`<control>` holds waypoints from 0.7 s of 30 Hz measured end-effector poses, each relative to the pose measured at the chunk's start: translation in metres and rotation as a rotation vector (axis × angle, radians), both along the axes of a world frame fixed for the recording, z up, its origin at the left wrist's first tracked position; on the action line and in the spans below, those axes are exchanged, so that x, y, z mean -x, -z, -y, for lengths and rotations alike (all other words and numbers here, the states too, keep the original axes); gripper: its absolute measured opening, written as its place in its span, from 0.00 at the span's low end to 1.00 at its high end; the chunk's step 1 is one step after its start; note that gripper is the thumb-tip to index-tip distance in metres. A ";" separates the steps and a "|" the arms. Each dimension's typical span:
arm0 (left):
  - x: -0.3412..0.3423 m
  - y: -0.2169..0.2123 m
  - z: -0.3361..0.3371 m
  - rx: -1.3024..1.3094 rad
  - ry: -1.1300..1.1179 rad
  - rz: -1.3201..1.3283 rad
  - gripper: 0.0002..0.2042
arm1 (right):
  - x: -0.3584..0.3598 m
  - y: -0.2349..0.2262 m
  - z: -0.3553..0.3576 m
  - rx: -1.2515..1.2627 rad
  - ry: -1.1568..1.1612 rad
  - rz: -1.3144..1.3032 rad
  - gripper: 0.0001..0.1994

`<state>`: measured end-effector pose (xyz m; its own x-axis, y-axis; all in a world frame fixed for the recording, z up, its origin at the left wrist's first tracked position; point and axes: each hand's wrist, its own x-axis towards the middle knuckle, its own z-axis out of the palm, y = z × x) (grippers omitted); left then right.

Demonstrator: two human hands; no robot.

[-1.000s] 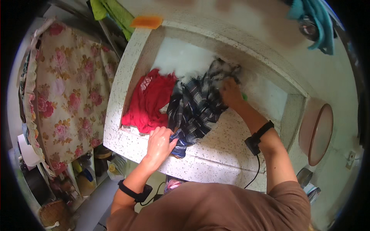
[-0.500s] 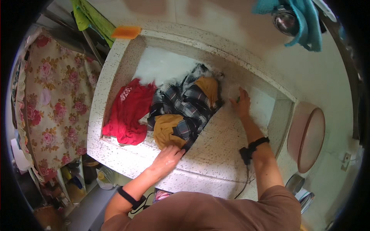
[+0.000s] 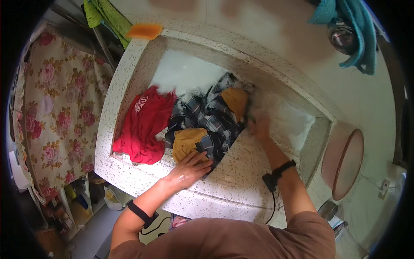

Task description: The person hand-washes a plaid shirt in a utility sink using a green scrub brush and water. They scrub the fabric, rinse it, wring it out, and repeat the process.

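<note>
While the left hand [image 3: 188, 171] lies flat on the near end of a black-and-white checked cloth with dark yellow parts [image 3: 214, 123], fingers a little spread, the right hand [image 3: 260, 125] is at its right side, too blurry to tell if it grips. The checked cloth lies in a speckled white stone sink [image 3: 120, 82], beside a red cloth [image 3: 142, 129]
</note>
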<state>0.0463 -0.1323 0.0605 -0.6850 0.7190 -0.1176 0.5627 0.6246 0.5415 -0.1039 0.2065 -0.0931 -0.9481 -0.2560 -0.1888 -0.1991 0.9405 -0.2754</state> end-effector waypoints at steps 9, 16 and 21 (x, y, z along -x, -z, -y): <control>-0.054 0.000 0.022 -0.356 -0.056 0.358 0.18 | -0.060 -0.098 0.126 0.226 -0.075 -0.030 0.20; -0.044 -0.004 0.035 -0.444 -0.058 0.331 0.14 | -0.027 -0.063 0.111 0.344 -0.107 0.061 0.19; -0.047 -0.001 0.037 -0.502 -0.049 0.281 0.13 | -0.092 -0.071 0.141 0.815 0.141 0.310 0.17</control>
